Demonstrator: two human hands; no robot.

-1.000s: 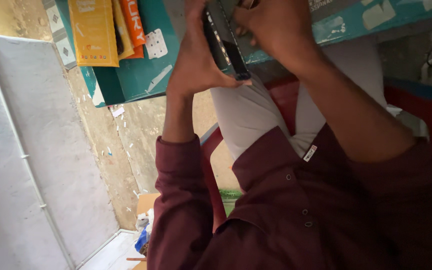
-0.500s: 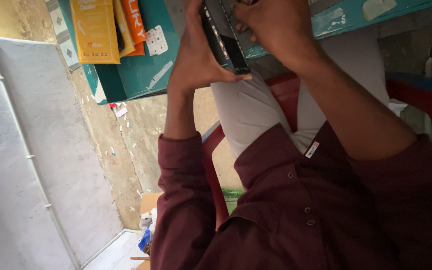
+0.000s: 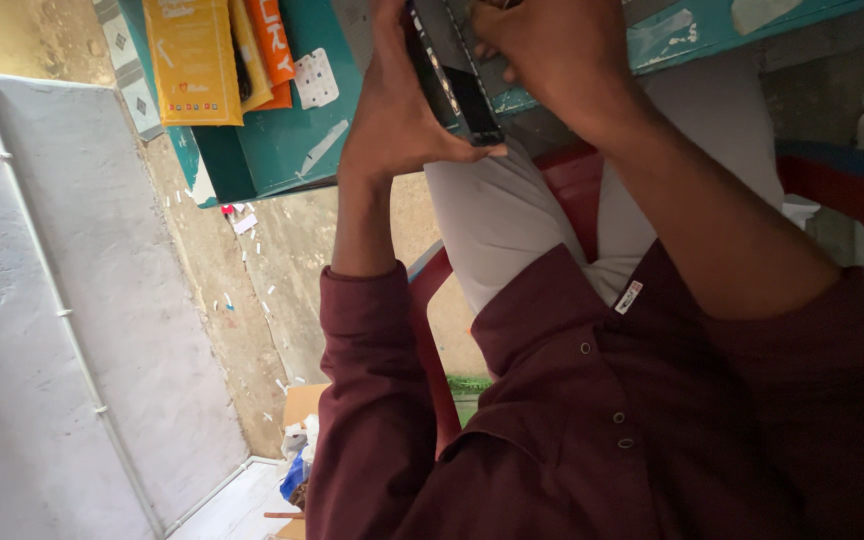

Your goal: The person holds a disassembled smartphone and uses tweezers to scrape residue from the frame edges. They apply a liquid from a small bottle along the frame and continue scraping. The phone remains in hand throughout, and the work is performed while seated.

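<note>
The left hand (image 3: 392, 110) and the right hand (image 3: 552, 55) both grip a dark phone (image 3: 452, 80) between them, held just above the edge of the teal tabletop (image 3: 282, 140), where yellow and orange packets (image 3: 202, 60) lie.

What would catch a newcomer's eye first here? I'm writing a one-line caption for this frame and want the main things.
At top centre, the left hand and the right hand together grip a thin dark phone-like device above the teal table. To the upper left, bright yellow and orange packets lie on that table. The person's maroon shirt fills the lower right.
</note>
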